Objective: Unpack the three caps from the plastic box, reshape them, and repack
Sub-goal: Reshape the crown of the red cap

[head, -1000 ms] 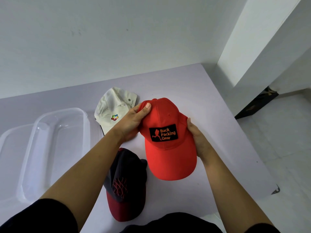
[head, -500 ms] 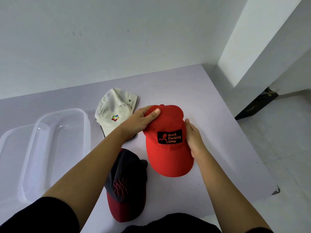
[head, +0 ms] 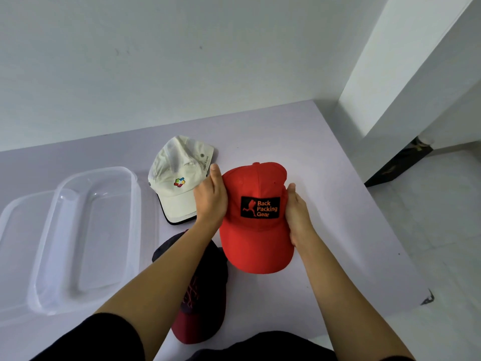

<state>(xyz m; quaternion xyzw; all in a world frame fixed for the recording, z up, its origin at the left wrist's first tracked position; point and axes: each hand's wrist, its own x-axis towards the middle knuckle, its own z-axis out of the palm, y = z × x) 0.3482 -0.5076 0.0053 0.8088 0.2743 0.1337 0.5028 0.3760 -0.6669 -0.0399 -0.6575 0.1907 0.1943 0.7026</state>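
Note:
A red cap (head: 256, 230) with a black "Back Packing Gear" patch sits on the pale table (head: 325, 204), brim toward me. My left hand (head: 210, 199) holds its left side and my right hand (head: 296, 212) holds its right side; the fingers of both are hidden behind the crown. A white cap (head: 177, 183) with a small coloured logo lies just left of my left hand. A dark cap with a red brim (head: 208, 295) lies near me, partly under my left forearm. The clear plastic box (head: 135, 204) stands at the left with nothing in it.
A clear lid (head: 15, 225) lies left of the box, partly under it. The table's right edge drops to a tiled floor (head: 429, 230). A white wall runs behind the table, and a wall corner stands at the back right.
The red cap has come down and moved slightly away from me. My left thumb slid off the top of the crown to its left side. My right hand stayed on the right side.

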